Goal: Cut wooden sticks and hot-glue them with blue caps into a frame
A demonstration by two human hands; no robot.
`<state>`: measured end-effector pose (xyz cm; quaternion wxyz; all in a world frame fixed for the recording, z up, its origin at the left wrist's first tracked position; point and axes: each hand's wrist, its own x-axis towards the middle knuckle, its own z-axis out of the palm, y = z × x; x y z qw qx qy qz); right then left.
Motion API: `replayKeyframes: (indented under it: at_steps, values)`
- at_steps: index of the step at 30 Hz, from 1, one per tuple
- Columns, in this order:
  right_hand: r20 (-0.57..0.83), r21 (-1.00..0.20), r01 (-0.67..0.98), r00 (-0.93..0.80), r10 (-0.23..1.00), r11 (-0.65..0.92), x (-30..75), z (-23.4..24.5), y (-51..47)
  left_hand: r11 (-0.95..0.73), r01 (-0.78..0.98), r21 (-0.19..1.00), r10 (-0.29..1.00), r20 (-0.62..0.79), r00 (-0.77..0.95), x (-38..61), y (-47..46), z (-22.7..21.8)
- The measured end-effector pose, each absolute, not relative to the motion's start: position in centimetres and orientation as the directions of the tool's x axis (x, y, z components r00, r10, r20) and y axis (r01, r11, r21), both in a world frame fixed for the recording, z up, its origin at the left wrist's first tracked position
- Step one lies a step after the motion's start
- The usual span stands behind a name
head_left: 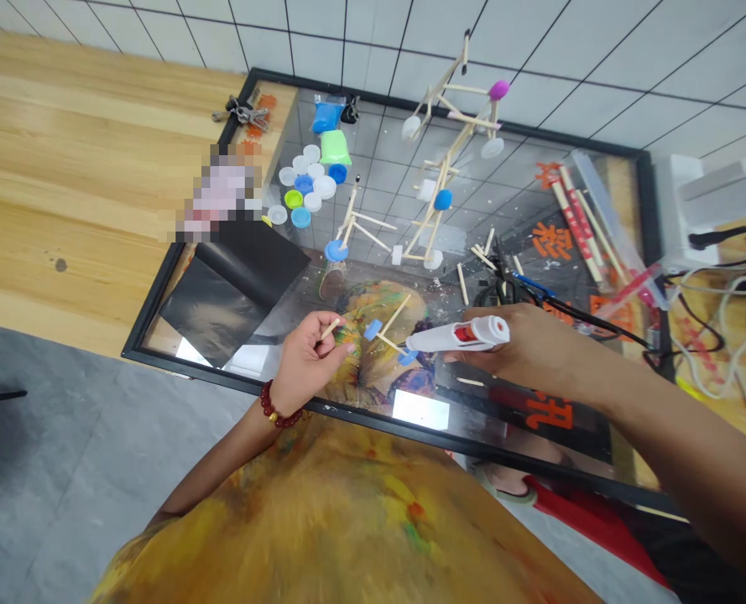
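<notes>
My left hand (310, 361) pinches a thin wooden stick (331, 330) between thumb and fingers. A small stick frame with blue foam pieces (373, 330) lies just beyond those fingers, and I cannot tell if it joins the held stick. My right hand (511, 346) grips a white hot glue gun (457, 335), its nozzle tip next to a second blue piece (407, 357). A black cord runs from the gun toward the right. Two stick models with bottle-cap wheels (432, 214) stand farther out on the mirror (373, 403).
Loose bottle caps (303, 180), a blue packet (326, 117) and a green packet (335, 148) lie at the mirror's far side. A black sheet (234, 285) covers its left corner. Wooden sticks (577, 222) lie right, near a white power strip (706, 193) and tangled cables. A wooden tabletop (83, 168) extends left.
</notes>
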<state>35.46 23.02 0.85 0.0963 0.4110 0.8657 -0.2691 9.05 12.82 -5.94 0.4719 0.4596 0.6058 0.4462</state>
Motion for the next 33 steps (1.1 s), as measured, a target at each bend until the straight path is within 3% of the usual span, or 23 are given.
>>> replayKeyframes:
  at_steps: [17, 33]
  values:
    - [-0.306, -0.396, 0.714, -0.696, 0.650, 0.578, 35.91, 0.48, 22.84, 0.181, 0.113, 0.977, 0.977, -0.166, -0.134, 9.05, 12.77, -6.02]
    - [-0.351, -0.406, 0.746, -0.661, 0.664, 0.528, 35.42, 0.94, 22.96, 0.184, 0.118, 0.976, 0.977, -0.169, -0.131, 9.08, 12.68, -6.01]
